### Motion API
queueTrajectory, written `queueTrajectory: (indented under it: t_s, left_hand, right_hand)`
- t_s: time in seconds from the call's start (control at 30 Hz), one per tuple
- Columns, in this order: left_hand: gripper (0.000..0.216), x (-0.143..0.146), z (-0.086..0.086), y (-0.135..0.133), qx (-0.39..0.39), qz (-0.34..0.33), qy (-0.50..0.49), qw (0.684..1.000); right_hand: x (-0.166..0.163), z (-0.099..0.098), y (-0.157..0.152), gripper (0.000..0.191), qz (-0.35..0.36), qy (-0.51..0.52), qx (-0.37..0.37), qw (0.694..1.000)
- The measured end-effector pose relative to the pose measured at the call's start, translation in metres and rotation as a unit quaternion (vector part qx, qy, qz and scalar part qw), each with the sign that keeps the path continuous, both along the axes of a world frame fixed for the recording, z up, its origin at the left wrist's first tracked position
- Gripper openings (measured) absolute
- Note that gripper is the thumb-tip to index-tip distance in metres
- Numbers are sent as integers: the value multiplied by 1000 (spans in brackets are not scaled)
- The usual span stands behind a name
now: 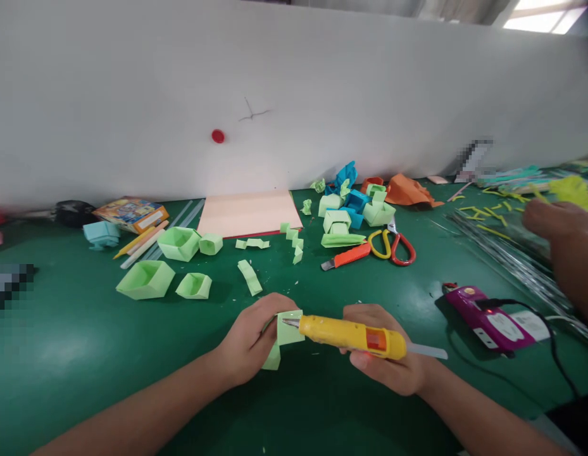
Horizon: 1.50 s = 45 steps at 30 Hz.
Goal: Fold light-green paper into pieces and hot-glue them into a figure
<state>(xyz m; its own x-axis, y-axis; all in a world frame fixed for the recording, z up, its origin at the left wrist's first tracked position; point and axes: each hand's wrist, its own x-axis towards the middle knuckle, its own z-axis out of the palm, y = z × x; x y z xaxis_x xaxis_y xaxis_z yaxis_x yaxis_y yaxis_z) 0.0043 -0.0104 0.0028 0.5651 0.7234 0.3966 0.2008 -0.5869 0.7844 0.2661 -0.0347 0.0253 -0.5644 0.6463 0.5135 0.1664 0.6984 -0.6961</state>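
My left hand (250, 337) pinches a folded light-green paper strip (290, 334), bent into square steps, above the table. In my right hand (393, 370) is a yellow hot glue gun (344, 332), its metal nozzle pointing left and meeting the upper edge of the strip. A clear glue stick (426, 351) juts from the gun's back end. Other folded green strips, one flat (249, 277) and one stepped (292, 242), lie beyond my hands. Open green paper boxes (145, 280) sit at the left.
Scissors (402, 248) and an orange box cutter (345, 256) lie ahead, before a pile of green, blue and orange folded paper. A purple power strip (493, 316) with a black cord is at the right. Another person's hand (557, 221) works at the far right.
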Motion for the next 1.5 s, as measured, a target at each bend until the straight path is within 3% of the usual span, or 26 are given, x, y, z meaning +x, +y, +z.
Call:
queueTrajectory:
  t_s: [1.5]
  left_hand:
    - [30,0,0,1,-20,14,-16,1000]
  right_hand:
    - [4,-7,2,34,15,5,-29,999]
